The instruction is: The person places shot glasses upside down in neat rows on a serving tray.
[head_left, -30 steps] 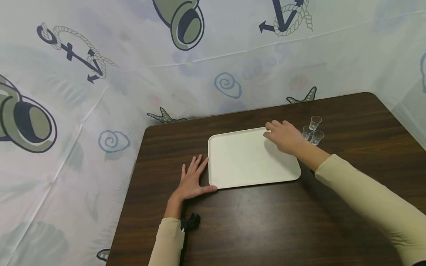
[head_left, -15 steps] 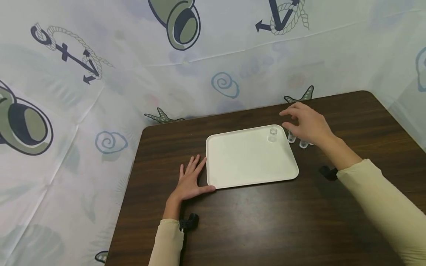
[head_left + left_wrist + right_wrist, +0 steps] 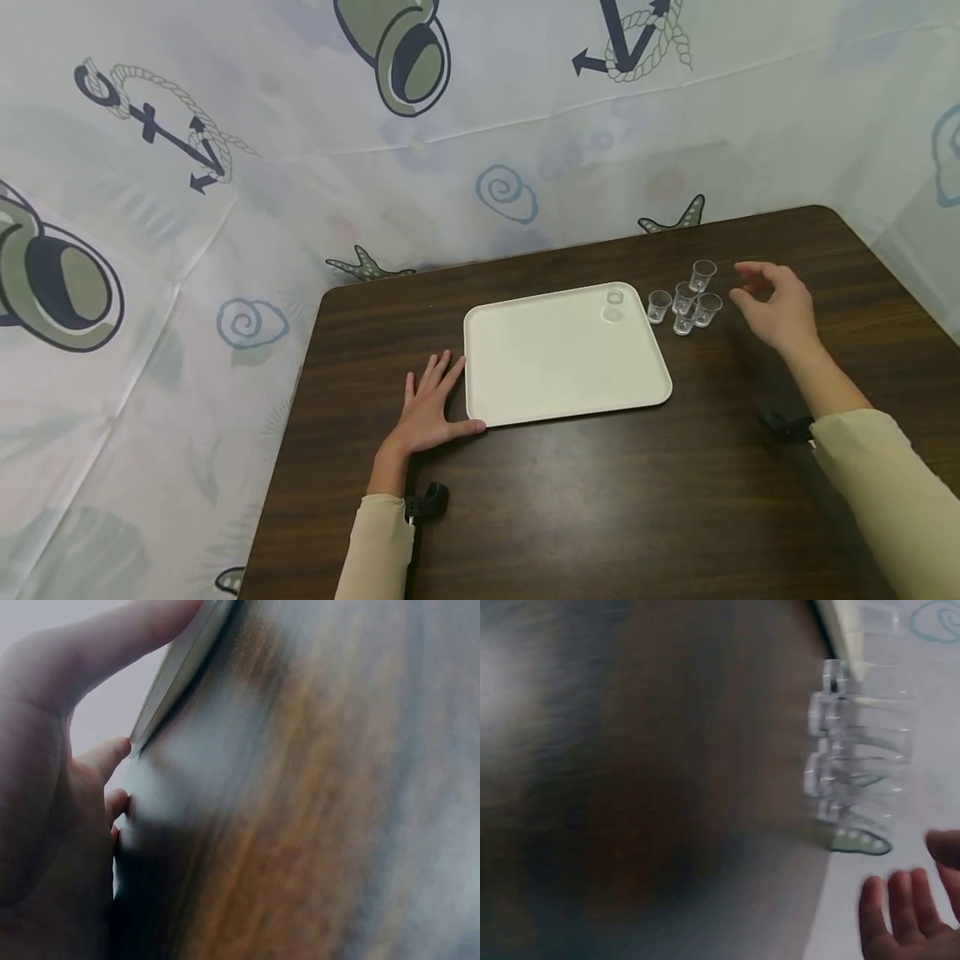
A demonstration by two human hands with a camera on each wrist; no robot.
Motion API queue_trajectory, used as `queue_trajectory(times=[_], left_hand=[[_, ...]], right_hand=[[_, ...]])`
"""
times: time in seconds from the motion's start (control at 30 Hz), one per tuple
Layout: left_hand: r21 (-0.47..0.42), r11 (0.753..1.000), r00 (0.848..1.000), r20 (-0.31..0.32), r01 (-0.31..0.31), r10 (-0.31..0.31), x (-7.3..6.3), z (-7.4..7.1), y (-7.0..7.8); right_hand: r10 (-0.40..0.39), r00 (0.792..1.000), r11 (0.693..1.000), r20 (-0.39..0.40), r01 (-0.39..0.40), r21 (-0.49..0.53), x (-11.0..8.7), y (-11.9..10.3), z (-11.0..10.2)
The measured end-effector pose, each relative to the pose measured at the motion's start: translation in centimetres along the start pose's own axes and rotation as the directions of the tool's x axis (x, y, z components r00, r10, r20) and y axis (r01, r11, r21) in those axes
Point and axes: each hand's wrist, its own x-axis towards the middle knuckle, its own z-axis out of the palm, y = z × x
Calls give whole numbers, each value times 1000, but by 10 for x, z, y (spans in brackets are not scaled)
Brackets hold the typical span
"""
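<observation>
A cream rectangular tray (image 3: 555, 367) lies on the table. One clear small cup (image 3: 613, 305) stands near its far right corner. My left hand (image 3: 427, 415) spreads its fingers at the tray's left side, thumb at the near left corner and forefinger against the left edge. In the left wrist view the thumb (image 3: 142, 630) meets the tray's rim (image 3: 180, 667). Several clear small cups (image 3: 684, 297) stand upright in a cluster just right of the tray. Beside them, to the right, hovers my right hand (image 3: 783, 312), thumb and forefinger apart with nothing between them.
The dark wood-grain table (image 3: 570, 508) reaches back to a patterned cloth (image 3: 420, 192) hung behind and at the sides. A black wrist camera mount (image 3: 427, 502) sits by the left sleeve, another mount (image 3: 785, 427) by the right.
My right hand has let go of the cup on the tray's far right corner. It has drawn back rightward over the cluster to its right side. My left hand has stayed in place.
</observation>
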Motion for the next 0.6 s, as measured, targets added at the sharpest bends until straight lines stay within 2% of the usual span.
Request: queue_trajectory(times=[0.13, 0.23, 0.37, 0.6], left_hand=[[-3, 1000, 1000, 3, 1, -1, -1, 0, 0], [-8, 1000, 1000, 0, 3, -3, -1, 1, 0], [-14, 1000, 1000, -1, 4, -4, -1, 1, 0], [-14, 1000, 1000, 0, 4, -4, -1, 0, 1]], right_hand=[[37, 984, 999, 177, -41, 19, -3, 18, 4], [59, 964, 996, 260, -74, 50, -3, 25, 10], [91, 950, 992, 299, -114, 60, -1, 28, 15], [93, 948, 991, 306, -117, 61, -1, 27, 19]])
